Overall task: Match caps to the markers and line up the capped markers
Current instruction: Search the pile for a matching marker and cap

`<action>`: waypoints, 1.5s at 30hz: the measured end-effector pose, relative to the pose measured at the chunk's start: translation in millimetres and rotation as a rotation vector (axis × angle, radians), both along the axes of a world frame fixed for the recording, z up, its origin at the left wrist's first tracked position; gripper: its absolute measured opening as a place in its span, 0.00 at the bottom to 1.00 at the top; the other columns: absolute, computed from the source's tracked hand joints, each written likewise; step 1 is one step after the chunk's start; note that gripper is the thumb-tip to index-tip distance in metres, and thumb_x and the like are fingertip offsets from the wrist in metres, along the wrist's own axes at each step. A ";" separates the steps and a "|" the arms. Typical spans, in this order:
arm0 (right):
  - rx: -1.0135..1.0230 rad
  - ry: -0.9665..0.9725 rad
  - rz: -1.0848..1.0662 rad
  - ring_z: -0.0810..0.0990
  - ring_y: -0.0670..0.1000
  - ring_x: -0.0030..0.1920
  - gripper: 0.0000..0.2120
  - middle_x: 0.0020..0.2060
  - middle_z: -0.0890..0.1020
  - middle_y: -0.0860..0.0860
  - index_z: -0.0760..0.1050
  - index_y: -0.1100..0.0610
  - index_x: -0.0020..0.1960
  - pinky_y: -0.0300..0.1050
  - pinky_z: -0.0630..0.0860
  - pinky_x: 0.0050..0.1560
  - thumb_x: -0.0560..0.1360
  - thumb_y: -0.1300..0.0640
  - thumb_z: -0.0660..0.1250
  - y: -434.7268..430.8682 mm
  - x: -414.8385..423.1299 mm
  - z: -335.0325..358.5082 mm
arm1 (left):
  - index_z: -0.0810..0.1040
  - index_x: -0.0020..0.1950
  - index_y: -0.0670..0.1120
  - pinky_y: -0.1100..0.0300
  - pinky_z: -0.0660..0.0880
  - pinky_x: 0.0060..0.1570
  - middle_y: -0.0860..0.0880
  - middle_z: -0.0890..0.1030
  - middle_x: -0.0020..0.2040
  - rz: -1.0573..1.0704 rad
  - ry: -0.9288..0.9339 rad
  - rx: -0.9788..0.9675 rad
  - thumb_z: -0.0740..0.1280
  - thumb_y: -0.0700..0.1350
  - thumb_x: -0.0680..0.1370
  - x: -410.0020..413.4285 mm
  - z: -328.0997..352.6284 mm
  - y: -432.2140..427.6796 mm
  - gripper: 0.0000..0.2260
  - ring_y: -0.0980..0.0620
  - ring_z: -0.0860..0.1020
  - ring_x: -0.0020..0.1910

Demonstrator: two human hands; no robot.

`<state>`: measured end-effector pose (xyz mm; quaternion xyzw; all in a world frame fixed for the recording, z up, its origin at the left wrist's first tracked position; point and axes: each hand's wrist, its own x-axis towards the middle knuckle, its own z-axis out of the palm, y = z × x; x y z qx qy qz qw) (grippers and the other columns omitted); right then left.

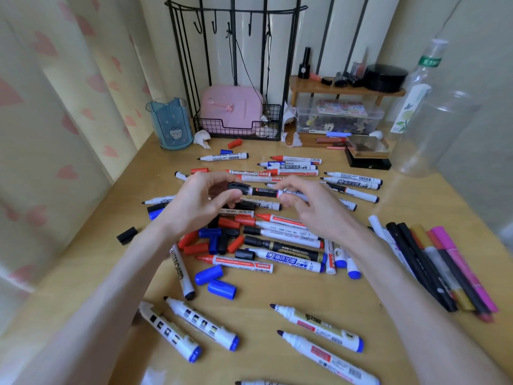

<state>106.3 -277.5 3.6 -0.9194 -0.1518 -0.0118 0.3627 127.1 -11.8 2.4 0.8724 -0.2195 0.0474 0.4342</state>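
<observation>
Above the pile of markers I hold one marker (266, 192) level between both hands. My left hand (202, 198) pinches its black cap (239, 187) at the left end. My right hand (308, 201) grips the white barrel at the right end. Whether the cap sits fully on the marker I cannot tell. Below lie many uncapped markers (266, 237) and loose red caps (195, 248), blue caps (208, 274) and black caps (244, 254). A row of capped thin markers (444, 262) lies side by side at the right.
Several large blue-ended markers (202, 323) lie near the front edge. A lone black cap (127, 235) sits at the left. At the back stand a blue cup (170, 123), a wire rack with a pink box (230, 107), a clear box (338, 118) and plastic bottles (433, 126).
</observation>
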 end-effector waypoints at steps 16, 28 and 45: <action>-0.249 -0.219 -0.295 0.76 0.53 0.56 0.11 0.48 0.83 0.48 0.84 0.47 0.60 0.53 0.72 0.61 0.80 0.49 0.71 -16.4 24.2 -17.2 | 0.82 0.55 0.54 0.67 0.74 0.44 0.60 0.85 0.48 0.038 -0.060 0.005 0.72 0.43 0.81 5.9 -12.6 -1.9 0.06 0.57 0.83 0.49; -0.318 -0.196 -0.294 0.71 0.52 0.52 0.07 0.37 0.71 0.39 0.88 0.49 0.50 0.48 0.67 0.51 0.75 0.47 0.76 -31.4 27.8 -17.6 | 0.83 0.57 0.53 0.50 0.79 0.48 0.53 0.87 0.48 0.042 -0.023 -0.026 0.73 0.50 0.80 8.3 -16.9 -1.5 0.07 0.54 0.84 0.49; -0.051 -0.120 -0.124 0.81 0.47 0.47 0.03 0.48 0.82 0.39 0.79 0.45 0.54 0.51 0.79 0.49 0.83 0.52 0.66 -20.1 18.4 5.9 | 0.82 0.58 0.51 0.46 0.82 0.53 0.49 0.87 0.46 0.050 0.056 -0.160 0.70 0.45 0.82 3.9 -13.6 -2.4 0.05 0.48 0.86 0.46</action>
